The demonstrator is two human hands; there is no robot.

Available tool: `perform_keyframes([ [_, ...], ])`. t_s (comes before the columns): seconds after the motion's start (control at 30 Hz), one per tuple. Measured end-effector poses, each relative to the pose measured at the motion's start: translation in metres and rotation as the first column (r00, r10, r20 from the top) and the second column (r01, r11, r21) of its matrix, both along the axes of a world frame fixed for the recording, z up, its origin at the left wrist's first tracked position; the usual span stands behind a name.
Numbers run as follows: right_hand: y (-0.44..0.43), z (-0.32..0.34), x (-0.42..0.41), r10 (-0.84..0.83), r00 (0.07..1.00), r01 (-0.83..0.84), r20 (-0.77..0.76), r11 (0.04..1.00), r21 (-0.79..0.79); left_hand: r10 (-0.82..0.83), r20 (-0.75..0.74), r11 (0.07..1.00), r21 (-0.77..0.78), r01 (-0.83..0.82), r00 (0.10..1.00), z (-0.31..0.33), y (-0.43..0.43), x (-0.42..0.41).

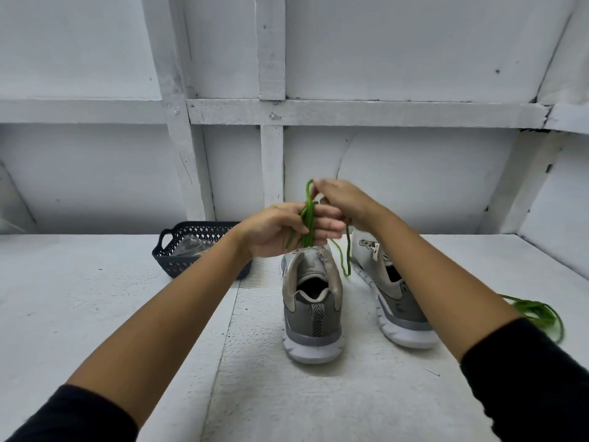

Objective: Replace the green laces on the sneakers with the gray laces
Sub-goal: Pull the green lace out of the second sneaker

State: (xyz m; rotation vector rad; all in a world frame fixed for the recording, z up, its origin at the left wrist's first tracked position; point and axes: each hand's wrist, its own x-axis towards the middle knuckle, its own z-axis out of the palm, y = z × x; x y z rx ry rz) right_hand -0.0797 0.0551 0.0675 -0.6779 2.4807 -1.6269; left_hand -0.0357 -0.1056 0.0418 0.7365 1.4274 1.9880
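Note:
Two grey sneakers stand on the white table, heels toward me: the left sneaker (313, 306) in the middle and the right sneaker (393, 295) beside it, partly hidden by my right forearm. Above the left sneaker, my left hand (283, 229) grips a folded bundle of green lace (308, 223). My right hand (342, 199) pinches the top of that lace, and a loose strand hangs down between the shoes. A second green lace (538, 312) lies in a heap on the table at the right. No lace shows in the left sneaker's eyelets.
A dark perforated plastic basket (178, 250) sits at the back left of the table (127, 314), holding something clear and crinkled; its contents are hard to make out. A white panelled wall rises behind the table, and a side wall closes in on the right.

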Motion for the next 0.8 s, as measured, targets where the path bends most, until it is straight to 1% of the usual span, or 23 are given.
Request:
perform_keyframes([
  [0.03, 0.001, -0.012, 0.000, 0.002, 1.000, -0.003, 0.026, 0.998, 0.058, 0.023, 0.009, 0.999, 0.047, -0.023, 1.000, 0.002, 0.001, -0.001],
  [0.1, 0.001, -0.034, 0.005, -0.004, 0.997, -0.010, 0.072, 0.980, 0.198, 0.121, 0.035, 0.984, 0.126, -0.124, 0.992, 0.006, 0.000, -0.005],
  [0.17, -0.002, -0.044, 0.015, -0.004, 0.998, -0.013, 0.058, 0.958, 0.287, 0.252, 0.041, 0.954, 0.157, -0.256, 0.967, 0.008, -0.001, -0.012],
  [0.27, -0.003, -0.036, 0.032, 0.064, 0.997, -0.046, -0.037, 0.928, 0.369, 0.456, -0.019, 0.888, 0.066, -0.454, 0.890, 0.008, 0.000, -0.022],
  [0.33, 0.000, -0.022, 0.043, 0.133, 0.990, -0.107, -0.046, 0.923, 0.369, 0.525, -0.058, 0.851, -0.001, -0.526, 0.849, 0.006, -0.001, -0.025],
  [0.37, 0.003, -0.013, 0.048, 0.158, 0.986, -0.130, -0.053, 0.928, 0.350, 0.530, -0.053, 0.847, -0.020, -0.532, 0.846, 0.005, -0.003, -0.026],
  [0.43, 0.011, 0.007, 0.054, 0.193, 0.978, -0.160, -0.086, 0.943, 0.291, 0.484, -0.032, 0.873, -0.046, -0.485, 0.874, 0.002, -0.004, -0.024],
  [0.5, 0.018, 0.027, 0.055, 0.205, 0.971, -0.180, -0.126, 0.965, 0.191, 0.402, -0.077, 0.902, -0.140, -0.409, 0.912, 0.001, -0.002, -0.019],
  [0.57, 0.022, 0.042, 0.048, 0.162, 0.972, -0.156, -0.170, 0.987, 0.049, 0.316, -0.138, 0.915, -0.218, -0.340, 0.939, -0.002, 0.002, -0.016],
  [0.6, 0.023, 0.048, 0.042, 0.129, 0.974, -0.135, -0.184, 0.991, -0.020, 0.277, -0.145, 0.924, -0.233, -0.305, 0.950, -0.003, 0.004, -0.014],
  [0.7, 0.020, 0.046, 0.021, 0.055, 0.986, -0.080, -0.155, 0.984, -0.157, 0.180, -0.118, 0.960, -0.196, -0.201, 0.977, -0.002, 0.011, -0.008],
  [0.8, 0.014, 0.019, 0.003, 0.010, 0.998, -0.025, -0.069, 0.975, -0.219, 0.061, -0.093, 0.992, -0.100, -0.071, 0.994, 0.007, 0.018, 0.000],
])
